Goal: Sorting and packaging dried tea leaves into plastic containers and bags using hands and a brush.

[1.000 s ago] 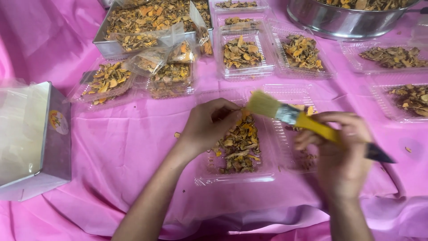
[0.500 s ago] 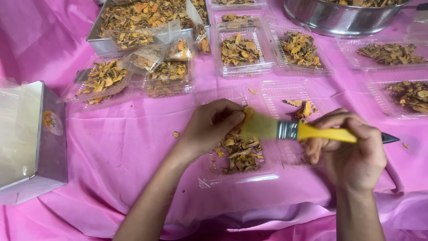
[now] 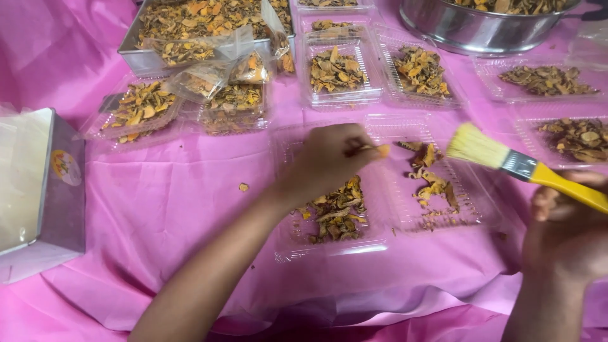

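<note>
- Left hand at frame centre, fingers pinched on small orange slice, over open clear clamshell tray.
- Right hand at right edge, closed around yellow-handled brush, bristles raised, pointing upper left.
- Dried orange-brown slices piled in tray's left half, fewer in right half.
- More filled clear trays across top, on pink-covered surface.
- Metal box at left edge.
</note>
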